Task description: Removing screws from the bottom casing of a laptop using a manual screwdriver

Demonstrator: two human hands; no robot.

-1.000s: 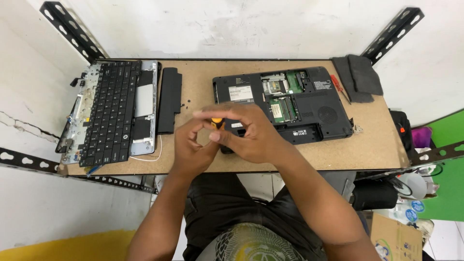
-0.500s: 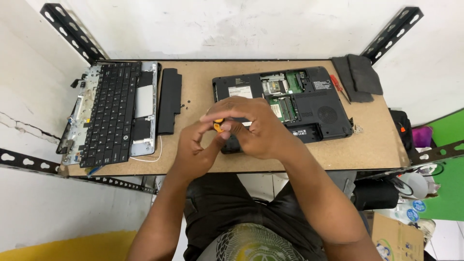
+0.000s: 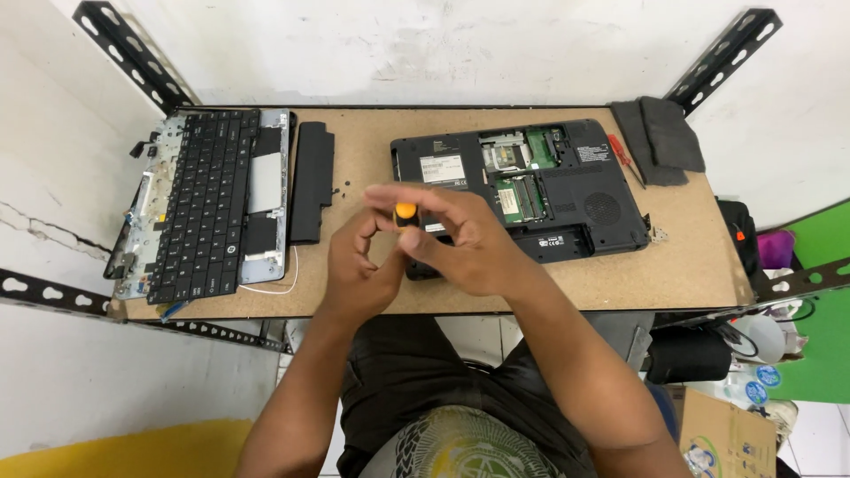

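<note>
Both hands meet above the front edge of the particleboard workbench (image 3: pixel 372 142). The right hand (image 3: pixel 465 243) is closed around a screwdriver (image 3: pixel 405 212), of which only the orange-yellow handle cap shows between thumb and fingers; its shaft and tip are hidden. The left hand (image 3: pixel 359 265) is curled against the same tool from the other side, fingertips touching the right hand.

Just beyond the hands lies an upturned black laptop base (image 3: pixel 531 190), its service bay uncovered: green memory boards (image 3: pixel 521 196) and a metal-framed slot sit inside the opening. A white rectangular label (image 3: pixel 441 168) lies left of the bay, a smaller pale one on the upper right corner.

To the left, well apart, rests a detached keyboard panel (image 3: pixel 208 204) with silver surround, and beside it a long black battery pack (image 3: pixel 312 181). A red-handled screwdriver (image 3: pixel 623 158) and folded grey cloths (image 3: pixel 660 137) occupy the far right corner. A brown cardboard box (image 3: pixel 722 434) stands on the floor, lower right.
</note>
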